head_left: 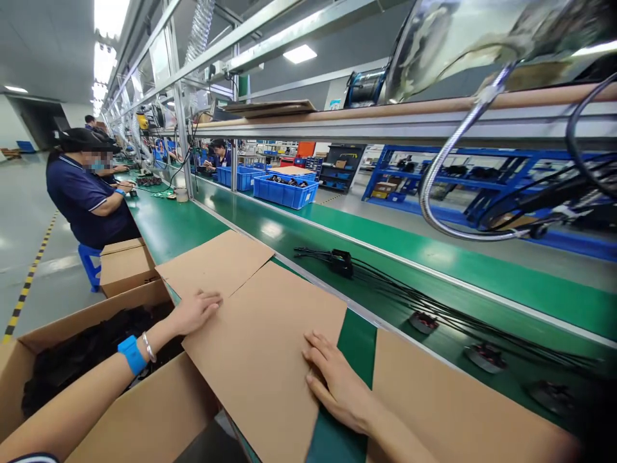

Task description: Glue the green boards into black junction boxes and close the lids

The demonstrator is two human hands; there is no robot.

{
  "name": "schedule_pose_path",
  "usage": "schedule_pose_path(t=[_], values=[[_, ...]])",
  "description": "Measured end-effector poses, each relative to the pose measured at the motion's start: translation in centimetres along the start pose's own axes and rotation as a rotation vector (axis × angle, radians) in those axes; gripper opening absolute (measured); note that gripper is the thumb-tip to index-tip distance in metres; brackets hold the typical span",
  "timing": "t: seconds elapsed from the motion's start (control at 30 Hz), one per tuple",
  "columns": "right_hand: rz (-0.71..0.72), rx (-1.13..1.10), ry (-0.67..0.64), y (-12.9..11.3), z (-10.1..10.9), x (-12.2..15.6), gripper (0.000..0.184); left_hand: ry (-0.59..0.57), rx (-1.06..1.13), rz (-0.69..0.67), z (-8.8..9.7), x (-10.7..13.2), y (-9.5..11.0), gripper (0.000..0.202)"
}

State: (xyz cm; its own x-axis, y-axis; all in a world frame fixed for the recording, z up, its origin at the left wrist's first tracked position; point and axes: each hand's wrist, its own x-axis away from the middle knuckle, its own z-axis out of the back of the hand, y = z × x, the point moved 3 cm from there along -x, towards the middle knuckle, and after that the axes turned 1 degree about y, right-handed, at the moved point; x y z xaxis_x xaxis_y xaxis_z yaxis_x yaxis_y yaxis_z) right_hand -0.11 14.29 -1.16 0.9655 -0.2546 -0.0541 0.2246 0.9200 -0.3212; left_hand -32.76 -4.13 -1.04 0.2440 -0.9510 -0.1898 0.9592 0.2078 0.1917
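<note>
A flat brown cardboard sheet lies on the green workbench in front of me. My left hand rests on its left edge with the fingers stretched out, a blue wristband and a silver bangle on that wrist. On the sheet's right edge lies my right hand, fingers extended and palm down. Just beyond, a second cardboard sheet meets or slightly underlaps the first. To the right sits another cardboard sheet, with a strip of green bench between.
An open carton holding black parts stands at the lower left. Black cables and round metal parts lie along the green line behind a metal rail. A flexible metal hose hangs at right. A co-worker sits farther left.
</note>
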Motion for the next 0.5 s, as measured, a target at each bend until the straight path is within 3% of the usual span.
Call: schedule_pose_path(t=[0.17,0.33,0.43,0.5], values=[[-0.09,0.083,-0.002,0.4,0.3,0.7,0.035,0.049,0.068,-0.017,-1.7,1.6,0.8,0.049],[-0.162,0.155,0.009,-0.5,-0.1,0.5,0.037,0.071,0.128,0.021,-1.8,0.7,-0.4,0.045],[-0.199,0.169,0.036,-2.2,-0.3,0.9,0.039,0.124,0.148,0.147,-1.5,0.2,-1.6,0.048],[-0.182,0.171,0.051,-3.5,-0.9,1.5,0.043,0.231,0.136,0.332,-1.2,0.4,-3.0,0.061]])
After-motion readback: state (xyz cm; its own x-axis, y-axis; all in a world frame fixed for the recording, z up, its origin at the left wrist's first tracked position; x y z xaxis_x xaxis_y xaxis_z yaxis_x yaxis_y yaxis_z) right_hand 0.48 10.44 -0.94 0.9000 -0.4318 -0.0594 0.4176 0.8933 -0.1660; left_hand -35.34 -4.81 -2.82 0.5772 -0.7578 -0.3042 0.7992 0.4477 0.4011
